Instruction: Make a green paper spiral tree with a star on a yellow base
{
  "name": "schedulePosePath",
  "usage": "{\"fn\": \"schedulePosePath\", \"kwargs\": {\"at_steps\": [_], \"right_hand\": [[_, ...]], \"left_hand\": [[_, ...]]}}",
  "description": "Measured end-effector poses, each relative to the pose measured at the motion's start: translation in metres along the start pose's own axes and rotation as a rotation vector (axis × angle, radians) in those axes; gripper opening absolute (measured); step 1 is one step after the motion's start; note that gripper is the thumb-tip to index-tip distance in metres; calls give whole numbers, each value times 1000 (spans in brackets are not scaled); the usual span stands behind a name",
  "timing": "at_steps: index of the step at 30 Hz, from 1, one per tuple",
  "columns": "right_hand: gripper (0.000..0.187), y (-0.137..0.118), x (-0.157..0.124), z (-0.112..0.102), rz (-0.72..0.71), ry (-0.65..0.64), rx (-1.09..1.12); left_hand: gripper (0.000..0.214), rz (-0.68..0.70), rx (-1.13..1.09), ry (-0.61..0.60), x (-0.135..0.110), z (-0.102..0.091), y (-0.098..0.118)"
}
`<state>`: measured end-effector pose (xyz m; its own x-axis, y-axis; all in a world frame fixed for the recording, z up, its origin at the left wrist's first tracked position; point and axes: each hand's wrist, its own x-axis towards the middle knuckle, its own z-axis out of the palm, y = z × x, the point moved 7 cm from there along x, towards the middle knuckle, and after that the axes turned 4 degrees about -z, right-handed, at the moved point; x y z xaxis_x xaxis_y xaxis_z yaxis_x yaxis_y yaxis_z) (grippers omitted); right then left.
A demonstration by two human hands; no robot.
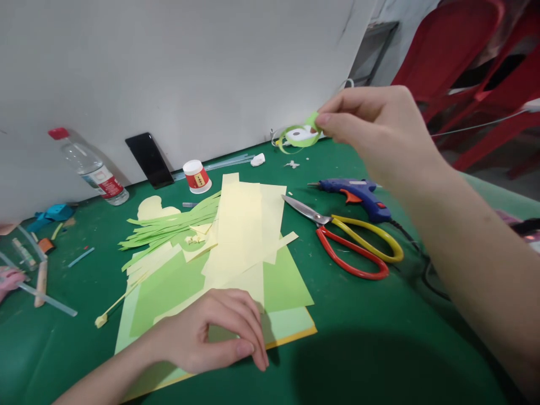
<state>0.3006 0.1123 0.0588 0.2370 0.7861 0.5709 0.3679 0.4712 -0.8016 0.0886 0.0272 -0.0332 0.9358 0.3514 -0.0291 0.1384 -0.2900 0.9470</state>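
Note:
My right hand (371, 124) is raised over the back of the table, thumb and fingers pinching a curled light-green paper strip (289, 147). Below it, apart from the hand, lie scissors (323, 218) with one red and one yellow handle. My left hand (223, 326) rests on the front of the paper stack, fingers loosely bent with nothing visible in them. The stack holds green sheets (287, 281) and pale yellow sheets (240, 219). A bundle of cut green paper strips (177, 224) sits left of the yellow sheets. A thin yellow paper stem (122, 298) lies nearby.
A blue glue gun (354, 194) with a cord lies behind the scissors. Along the white wall stand a water bottle (95, 171), a black phone (149, 160) and a paper cup (197, 176). Glue sticks (48, 298) and scraps lie at left. Red chairs (451, 50) are behind right.

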Motion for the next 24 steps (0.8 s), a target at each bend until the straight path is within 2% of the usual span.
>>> {"fn": "schedulePosePath", "kwargs": {"at_steps": [4, 10, 13, 17, 20, 24], "right_hand": [[16, -15, -7, 7, -93, -79, -282], [12, -29, -13, 14, -192, -173, -351], [13, -33, -20, 22, -200, -281, -265], [16, -29, -33, 40, -25, -502, -13], [17, -27, -43, 56, 86, -649, 174], [15, -27, -53, 73, 103, -838, 371]], "left_hand": [[25, -9, 4, 19, 0, -2, -1], [26, 11, 38, 88, -3, -8, 0], [22, 31, 79, 235, -8, -19, 1], [16, 35, 121, 538, -17, -40, -1], [16, 41, 82, 719, -24, -50, -6], [32, 68, 1, 836, -28, -58, -8]]}}
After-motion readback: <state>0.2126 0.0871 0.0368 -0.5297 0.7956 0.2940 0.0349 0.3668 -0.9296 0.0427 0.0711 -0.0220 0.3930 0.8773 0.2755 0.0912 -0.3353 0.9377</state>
